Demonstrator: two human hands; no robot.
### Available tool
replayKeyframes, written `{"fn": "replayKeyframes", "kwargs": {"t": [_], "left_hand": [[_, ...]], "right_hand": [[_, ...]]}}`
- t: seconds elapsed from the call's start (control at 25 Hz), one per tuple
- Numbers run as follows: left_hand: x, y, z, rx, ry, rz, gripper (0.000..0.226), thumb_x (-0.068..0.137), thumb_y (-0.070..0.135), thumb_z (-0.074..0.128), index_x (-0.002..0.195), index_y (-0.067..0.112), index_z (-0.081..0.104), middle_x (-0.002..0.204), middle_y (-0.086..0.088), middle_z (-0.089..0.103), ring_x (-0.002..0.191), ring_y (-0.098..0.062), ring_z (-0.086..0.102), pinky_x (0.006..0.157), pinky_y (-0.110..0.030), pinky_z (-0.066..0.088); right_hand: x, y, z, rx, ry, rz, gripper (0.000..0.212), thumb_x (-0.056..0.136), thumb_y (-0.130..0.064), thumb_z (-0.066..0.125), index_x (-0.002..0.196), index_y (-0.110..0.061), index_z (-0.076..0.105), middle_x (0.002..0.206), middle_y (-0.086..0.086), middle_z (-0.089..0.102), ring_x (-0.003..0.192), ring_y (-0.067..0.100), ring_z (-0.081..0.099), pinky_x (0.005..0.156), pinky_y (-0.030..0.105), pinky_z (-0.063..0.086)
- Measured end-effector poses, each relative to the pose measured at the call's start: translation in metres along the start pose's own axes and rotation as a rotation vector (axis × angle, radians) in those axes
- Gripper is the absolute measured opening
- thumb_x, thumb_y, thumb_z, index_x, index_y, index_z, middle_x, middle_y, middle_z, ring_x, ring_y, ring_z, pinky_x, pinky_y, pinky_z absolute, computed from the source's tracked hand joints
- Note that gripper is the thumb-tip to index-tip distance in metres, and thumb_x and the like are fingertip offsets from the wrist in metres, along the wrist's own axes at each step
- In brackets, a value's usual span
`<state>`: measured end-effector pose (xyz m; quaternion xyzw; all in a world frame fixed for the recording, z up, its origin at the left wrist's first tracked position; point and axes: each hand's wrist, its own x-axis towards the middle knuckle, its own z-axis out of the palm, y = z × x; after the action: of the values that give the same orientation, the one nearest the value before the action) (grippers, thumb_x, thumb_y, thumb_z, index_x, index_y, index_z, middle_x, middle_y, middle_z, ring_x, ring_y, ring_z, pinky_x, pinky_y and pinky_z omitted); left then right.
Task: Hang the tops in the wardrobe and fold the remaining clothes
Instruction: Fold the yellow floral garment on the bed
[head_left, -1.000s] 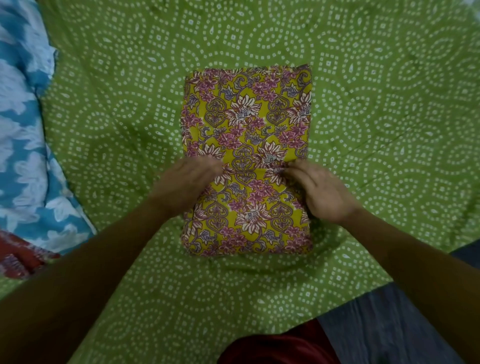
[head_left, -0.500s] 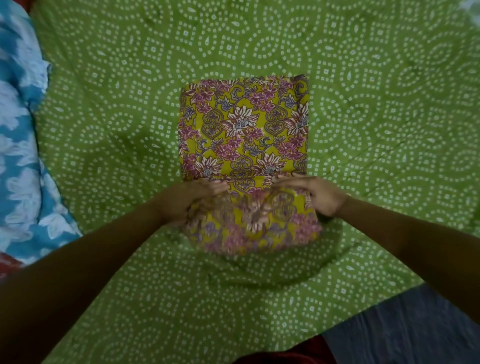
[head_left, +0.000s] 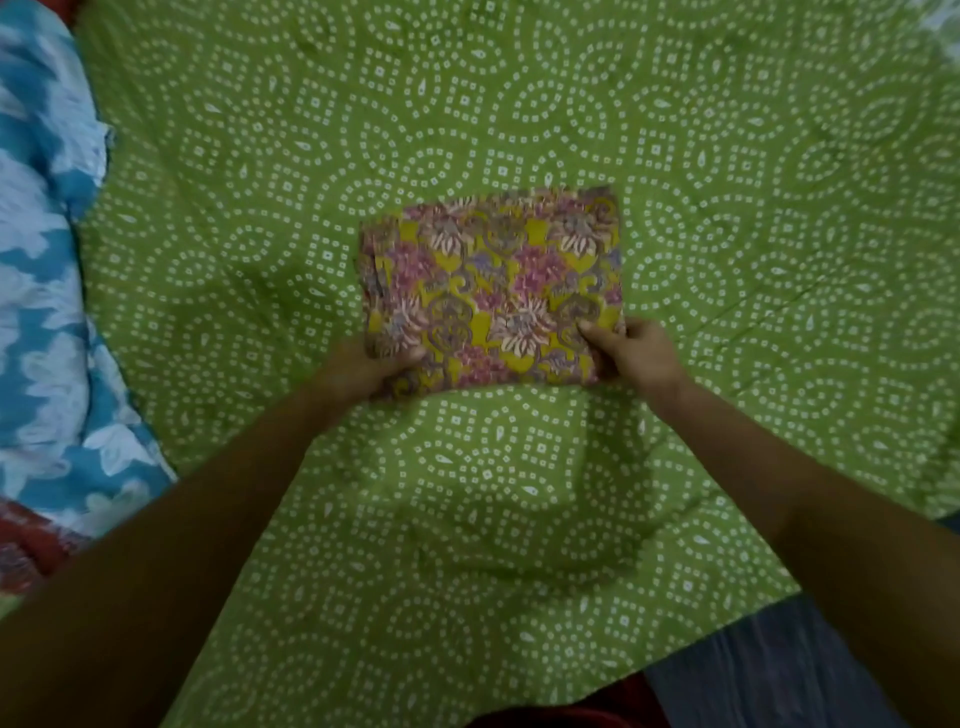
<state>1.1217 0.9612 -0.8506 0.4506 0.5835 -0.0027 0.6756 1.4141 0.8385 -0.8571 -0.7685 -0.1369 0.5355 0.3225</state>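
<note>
folded floral garment (head_left: 493, 291) in both hands

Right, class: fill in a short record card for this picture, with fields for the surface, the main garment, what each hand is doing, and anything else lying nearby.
surface: green bedsheet with white dotted pattern
main garment: yellow floral cloth folded into a rectangle, lying on the sheet
left hand: grips the cloth's near left corner
right hand: grips the near right corner, thumb on top
also nearby: blue and white patterned fabric along the left edge; red patterned fabric at lower left
</note>
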Motion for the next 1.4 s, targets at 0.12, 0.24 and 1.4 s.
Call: {"fn": "replayKeyframes", "kwargs": {"t": [0.12, 0.24, 1.4], "left_hand": [[-0.044, -0.036, 0.008, -0.017, -0.159, -0.076, 0.078, 0.052, 0.055, 0.085, 0.12, 0.022, 0.064, 0.114, 0.005, 0.069, 0.106, -0.012, 0.066, 0.094, -0.035, 0.051], [-0.037, -0.025, 0.01, -0.247, -0.091, -0.137, 0.09, 0.042, 0.063, 0.085, 0.119, 0.02, 0.064, 0.113, -0.002, 0.07, 0.105, -0.02, 0.067, 0.09, -0.039, 0.053], [0.02, -0.038, 0.082, 1.119, 0.714, 0.398, 0.075, 0.098, 0.059, 0.023, 0.153, 0.011, 0.005, 0.161, -0.005, 0.002, 0.148, -0.022, -0.002, 0.12, -0.045, 0.001]], "right_hand": [[-0.035, 0.03, -0.004, -0.075, -0.076, 0.063, 0.023, 0.083, -0.027, 0.072, 0.092, -0.005, 0.068, 0.074, 0.004, 0.07, 0.061, 0.016, 0.064, 0.055, 0.026, 0.051], [-0.032, 0.021, 0.0, 0.038, -0.052, 0.046, 0.041, 0.074, -0.038, 0.079, 0.1, -0.011, 0.065, 0.092, 0.003, 0.072, 0.075, 0.016, 0.069, 0.062, 0.026, 0.053], [0.021, 0.035, 0.057, -1.217, 0.406, -0.601, 0.072, 0.099, -0.055, 0.017, 0.153, -0.011, 0.0, 0.16, 0.004, -0.003, 0.148, 0.021, -0.003, 0.118, 0.047, -0.004]]}}
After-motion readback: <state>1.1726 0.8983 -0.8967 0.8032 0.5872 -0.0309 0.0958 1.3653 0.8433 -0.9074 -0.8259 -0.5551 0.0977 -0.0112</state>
